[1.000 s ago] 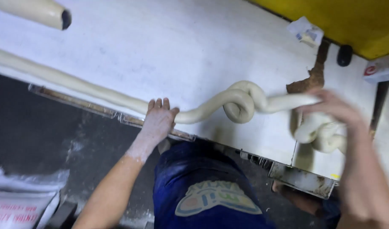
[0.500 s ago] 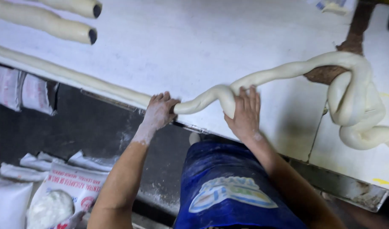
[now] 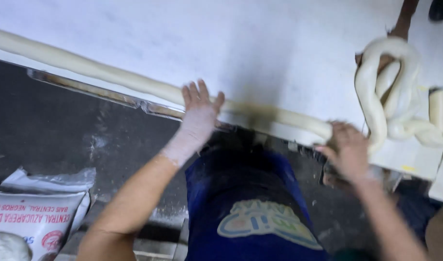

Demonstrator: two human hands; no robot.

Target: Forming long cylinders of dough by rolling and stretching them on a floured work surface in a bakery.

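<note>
Head view: nearest, a blue apron (image 3: 250,203). The left hand (image 3: 198,113), fingers spread flat, presses the dough rope (image 3: 110,75) along the table (image 3: 260,43) edge. The right hand (image 3: 349,150) curls loosely over its end. Left stretch looks even; the coiled dough (image 3: 383,92) beyond remains unrolled.

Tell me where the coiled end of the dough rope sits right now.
In the head view, the coiled end of the dough rope lies at the far right of the white table, just beyond the right hand.
</note>
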